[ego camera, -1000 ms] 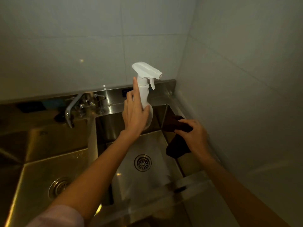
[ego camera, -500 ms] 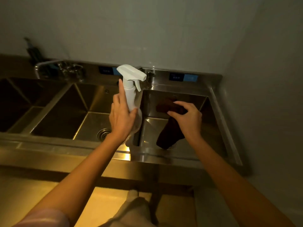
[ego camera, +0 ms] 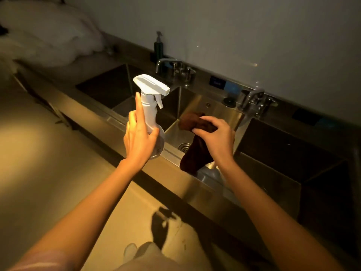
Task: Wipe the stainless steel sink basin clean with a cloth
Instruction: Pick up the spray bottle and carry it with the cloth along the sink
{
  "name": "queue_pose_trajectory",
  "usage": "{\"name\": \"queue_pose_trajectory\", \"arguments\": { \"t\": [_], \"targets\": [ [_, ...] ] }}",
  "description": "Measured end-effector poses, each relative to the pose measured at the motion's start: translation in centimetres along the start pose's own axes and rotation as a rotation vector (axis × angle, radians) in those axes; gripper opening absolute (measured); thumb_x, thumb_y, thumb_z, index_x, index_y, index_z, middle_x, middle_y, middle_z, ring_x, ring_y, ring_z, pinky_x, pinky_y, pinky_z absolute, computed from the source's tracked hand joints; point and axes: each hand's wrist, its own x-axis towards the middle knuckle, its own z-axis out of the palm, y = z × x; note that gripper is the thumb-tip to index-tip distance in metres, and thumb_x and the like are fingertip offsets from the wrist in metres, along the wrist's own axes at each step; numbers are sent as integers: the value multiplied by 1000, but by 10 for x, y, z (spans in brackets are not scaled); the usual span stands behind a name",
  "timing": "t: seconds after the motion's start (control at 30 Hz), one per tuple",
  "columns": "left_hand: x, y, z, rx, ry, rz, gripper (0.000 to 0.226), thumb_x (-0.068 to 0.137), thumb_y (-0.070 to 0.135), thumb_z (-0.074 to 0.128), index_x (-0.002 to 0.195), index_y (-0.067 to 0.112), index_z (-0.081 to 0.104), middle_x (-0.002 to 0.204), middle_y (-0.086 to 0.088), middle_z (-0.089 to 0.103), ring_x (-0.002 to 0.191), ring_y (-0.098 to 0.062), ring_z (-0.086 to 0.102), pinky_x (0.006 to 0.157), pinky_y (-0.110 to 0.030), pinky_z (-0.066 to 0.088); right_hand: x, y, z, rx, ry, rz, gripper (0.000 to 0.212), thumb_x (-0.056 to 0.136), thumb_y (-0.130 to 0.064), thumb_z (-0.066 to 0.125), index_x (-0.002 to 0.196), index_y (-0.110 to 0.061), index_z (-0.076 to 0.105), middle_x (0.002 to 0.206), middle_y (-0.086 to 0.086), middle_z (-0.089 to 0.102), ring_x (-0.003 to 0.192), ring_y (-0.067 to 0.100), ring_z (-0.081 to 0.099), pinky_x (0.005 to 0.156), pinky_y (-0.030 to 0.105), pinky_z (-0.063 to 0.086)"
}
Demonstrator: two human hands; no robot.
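- A pale, plain wall (ego camera: 254,26) runs behind the steel table (ego camera: 101,116), dim and greyish, with a few small glints of light on it.
- The floor (ego camera: 48,163) is smooth and lit warm yellow, brightest at the left, with a dark shadow (ego camera: 162,222) near the bottom centre.
- A dark pump bottle (ego camera: 158,46) stands at the back edge by the wall.
- Two chrome taps (ego camera: 175,68) (ego camera: 254,100) rise from the back ledge.
- Blue-lit panels (ego camera: 220,84) sit on the ledge.
- A pale, blurred heap (ego camera: 48,36) fills the upper left.
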Motion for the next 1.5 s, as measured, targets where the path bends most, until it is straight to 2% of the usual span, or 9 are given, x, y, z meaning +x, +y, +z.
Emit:
{"name": "queue_pose_trajectory", "arguments": {
  "t": [0.1, 0.2, 0.33, 0.47, 0.63, 0.97, 1.17, 1.3, 1.5],
  "targets": [
    [5, -45, -31, 15, 33, -54, 97, 87, 26, 63, 151, 35, -10, 136, -11, 39, 117, -32, 49, 85, -45, 48, 1, -23, 58, 7, -89, -29, 37, 71, -38, 78, 105, -42, 65, 100, -22, 59, 91, -8, 54, 75, 6, 39],
    [13, -91, -62, 53, 44, -115, 98, 87, 26, 64, 152, 34, -8, 137, -11, 40, 118, -32, 49, 85, -44, 47, 0, -49, 119, -31, -134, -69, 35, 71, -40, 76, 106, -36, 68, 105, -13, 63, 96, 1, 56, 86, 21, 48],
    [29, -148, -102, 94, 54, -138, 97, 88, 27, 66, 148, 38, -9, 137, -14, 39, 118, -35, 49, 86, -47, 48, 1, -85, 192, -6, -172, -84, 34, 71, -36, 79, 103, -34, 70, 105, -9, 66, 97, 5, 58, 88, 29, 51],
    [52, -195, -134, 134, 51, -157, 98, 87, 27, 67, 149, 35, -9, 136, -15, 39, 116, -35, 50, 85, -50, 50, 7, -114, 251, 30, -178, -80, 36, 71, -35, 80, 106, -30, 71, 104, -8, 66, 94, 3, 56, 83, 21, 47],
    [84, -238, -156, 112, 74, -189, 97, 88, 32, 66, 143, 41, -13, 139, -15, 38, 120, -34, 48, 91, -47, 47, 26, -142, 306, 36, -174, -86, 36, 72, -34, 80, 107, -28, 71, 104, -8, 65, 92, 2, 55, 76, 8, 38],
    [176, -315, -154, 105, 128, -266, 99, 87, 26, 65, 150, 37, -10, 136, -10, 38, 119, -28, 47, 93, -48, 46, 111, -173, 405, 88, -136, -96, 36, 76, -31, 78, 110, -29, 69, 113, -10, 62, 104, 4, 56, 88, 16, 46],
    [264, -355, -136, 129, 152, -281, 101, 84, 23, 67, 150, 39, -8, 136, -8, 39, 117, -27, 45, 86, -32, 33, 196, -189, 463, 133, -169, -131, 35, 73, -31, 79, 107, -35, 68, 108, -16, 61, 97, -5, 53, 85, 11, 41],
    [319, -374, -126, 133, 173, -312, 100, 83, 21, 69, 152, 35, -2, 142, -10, 37, 120, -33, 44, 92, -41, 39, 247, -193, 502, 126, -195, -142, 37, 71, -31, 80, 106, -34, 69, 108, -13, 61, 97, -4, 53, 78, 1, 36],
    [381, -407, -110, 172, 229, -301, 95, 80, 16, 68, 154, 21, 8, 139, -12, 41, 117, -31, 48, 91, -39, 44, 297, -186, 550, 109, -193, -117, 37, 69, -28, 82, 104, -33, 71, 109, -12, 61, 98, -1, 57, 74, -2, 37]
  ]
}}
